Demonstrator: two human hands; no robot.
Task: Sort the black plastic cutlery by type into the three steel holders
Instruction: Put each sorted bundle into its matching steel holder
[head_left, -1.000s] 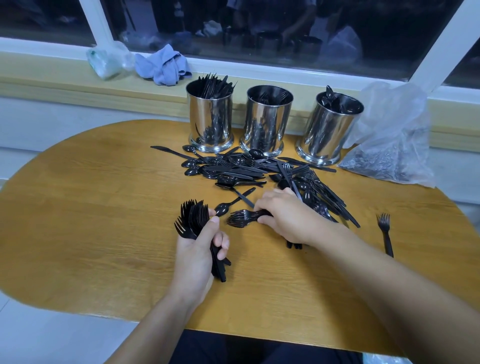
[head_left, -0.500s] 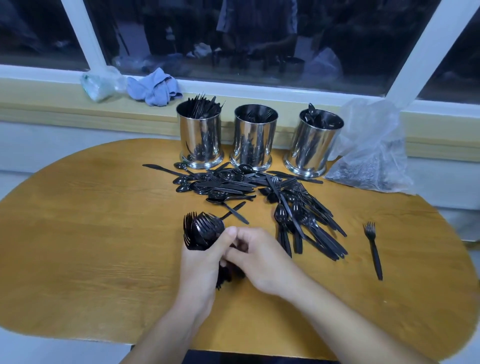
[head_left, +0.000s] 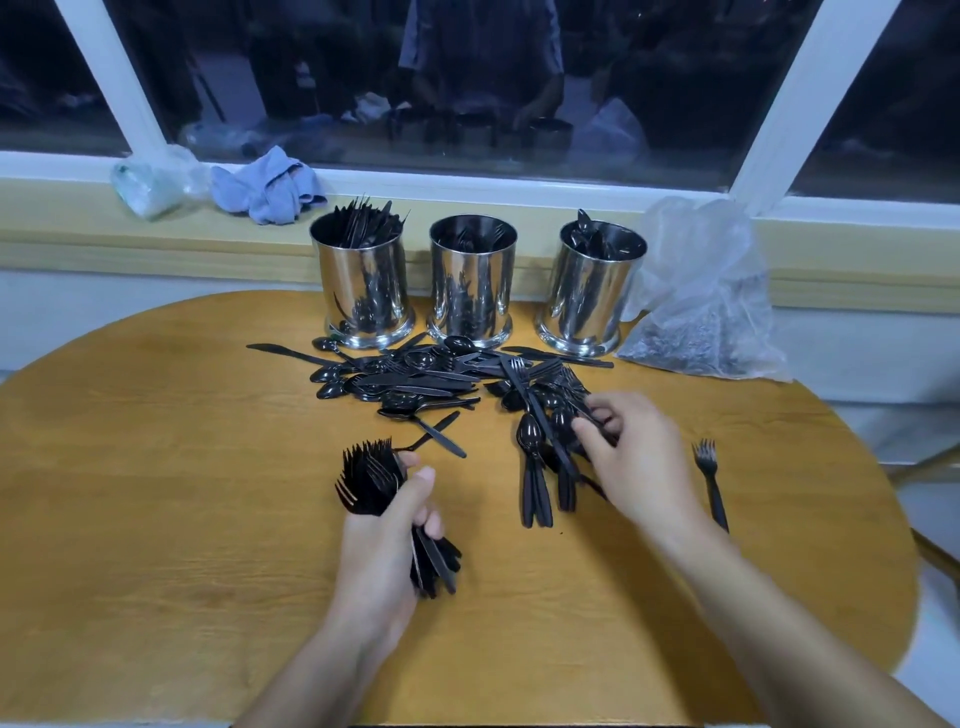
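Three steel holders stand at the table's far edge: the left holder is packed with knives, the middle holder has a few forks, the right holder has spoons. A mixed pile of black cutlery lies in front of them. My left hand grips a bundle of forks, tines pointing away. My right hand reaches into the pile's right side, fingers curled and pinching a piece of cutlery there. One fork lies alone to the right.
A clear plastic bag leans against the right holder. On the window sill lie a blue cloth and a crumpled plastic wrap. The wooden table is oval, its front edge close to me.
My right hand passed a fork into the left hand's bundle, then moved right and away to the pile. The left hand keeps its hold on the forks.
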